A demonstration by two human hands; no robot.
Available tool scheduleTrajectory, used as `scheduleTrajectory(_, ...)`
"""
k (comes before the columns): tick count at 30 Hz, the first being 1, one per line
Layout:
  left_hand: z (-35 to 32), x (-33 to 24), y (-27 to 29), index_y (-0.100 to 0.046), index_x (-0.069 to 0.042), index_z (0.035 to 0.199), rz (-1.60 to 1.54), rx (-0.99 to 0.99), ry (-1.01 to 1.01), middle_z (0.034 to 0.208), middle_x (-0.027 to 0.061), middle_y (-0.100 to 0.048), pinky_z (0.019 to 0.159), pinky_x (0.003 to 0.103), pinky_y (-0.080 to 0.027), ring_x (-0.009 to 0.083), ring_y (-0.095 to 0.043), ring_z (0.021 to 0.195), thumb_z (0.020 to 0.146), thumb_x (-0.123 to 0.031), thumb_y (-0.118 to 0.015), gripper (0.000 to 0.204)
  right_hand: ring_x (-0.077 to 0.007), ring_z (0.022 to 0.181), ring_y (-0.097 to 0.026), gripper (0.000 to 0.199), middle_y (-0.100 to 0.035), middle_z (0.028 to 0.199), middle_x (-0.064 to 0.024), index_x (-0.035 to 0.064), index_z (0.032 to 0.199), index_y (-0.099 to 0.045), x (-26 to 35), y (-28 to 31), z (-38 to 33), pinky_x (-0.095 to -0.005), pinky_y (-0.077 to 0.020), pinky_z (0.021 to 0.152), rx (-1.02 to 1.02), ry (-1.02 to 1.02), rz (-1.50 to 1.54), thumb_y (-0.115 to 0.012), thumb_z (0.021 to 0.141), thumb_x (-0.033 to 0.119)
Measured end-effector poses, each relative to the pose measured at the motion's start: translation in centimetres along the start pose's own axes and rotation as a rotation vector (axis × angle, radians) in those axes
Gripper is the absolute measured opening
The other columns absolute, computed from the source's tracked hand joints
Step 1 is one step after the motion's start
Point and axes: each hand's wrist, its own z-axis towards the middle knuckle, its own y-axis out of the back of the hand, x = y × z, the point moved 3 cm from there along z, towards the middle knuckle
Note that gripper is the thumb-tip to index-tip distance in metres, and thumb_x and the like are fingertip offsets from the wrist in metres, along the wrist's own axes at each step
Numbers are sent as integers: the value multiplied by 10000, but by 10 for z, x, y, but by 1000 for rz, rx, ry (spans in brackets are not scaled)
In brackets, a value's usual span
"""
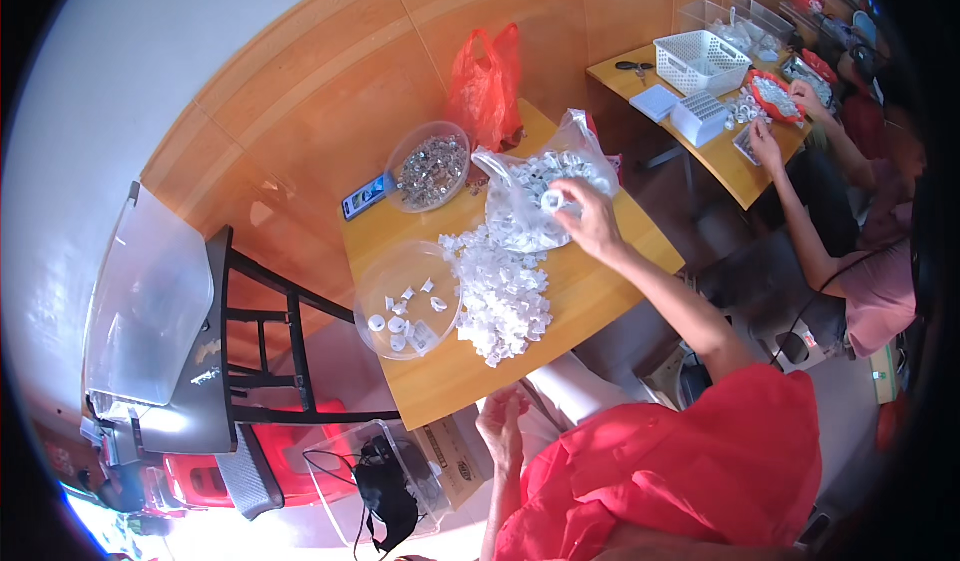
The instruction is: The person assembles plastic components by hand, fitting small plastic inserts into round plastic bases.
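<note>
My right hand (592, 223) pinches a small white round plastic part (552, 201) over the front of a clear plastic bag (510, 223) full of similar white and grey parts. Below the table's near edge, my left hand (503, 423) is closed with its fingertips together; what they hold, if anything, is too small to make out. A large heap of small white plastic pieces (500, 306) lies in front of the bag. Left of the heap, a shallow clear round container (372, 279) holds several white round fittings (397, 327).
A clear bowl of small metal parts (432, 171), a phone-like blue-edged item (366, 197) and a red plastic bag (484, 86) stand at the table's back. At right, another person works at a second table (735, 179) with a white basket (702, 61). A folded black-legged table (290, 331) stands left.
</note>
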Motion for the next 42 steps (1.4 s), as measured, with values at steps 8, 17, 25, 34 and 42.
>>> scheduleTrajectory(8,42,-24,-36,-440,14,1223,-250,151,152,1094,139,-559,887,332,-442,220,-559,998,917,-212,-465,380,-223,892,-609,505,-603,1005,-117,13,1130,-485,76,-29,-68,-303,-490,776,226,52,309,-660,661,-51)
scheduleTrajectory(17,33,-1,-29,-489,-9,1193,-740,261,189,1104,116,-565,890,377,-450,242,-562,997,910,-195,-471,339,-272,943,-559,548,-600,991,-96,31,1114,-494,110,-28,-141,-358,-459,800,287,98,299,-657,598,-56)
scheduleTrajectory(25,17,22,-5,-493,-57,1130,-891,248,284,1090,154,-531,803,296,-496,205,-566,907,875,-233,-540,313,-291,984,-528,432,-543,1058,-152,31,1121,-516,76,-14,-162,-388,-426,839,363,17,175,-667,738,161)
scheduleTrajectory(34,36,23,-17,-487,-31,1131,-925,217,344,1064,174,-542,768,270,-510,197,-587,833,881,-268,-523,346,-292,772,-541,253,-524,822,-111,29,955,-583,-38,-47,-99,-372,-441,674,243,-81,-99,-638,709,55)
scheduleTrajectory(42,40,57,2,-544,-51,1053,-1052,99,427,1070,77,-571,878,335,-443,249,-532,997,916,-240,-457,250,-289,591,-475,152,-411,628,-96,83,601,-444,-27,-56,-97,-394,-364,511,331,-54,-155,-564,690,56)
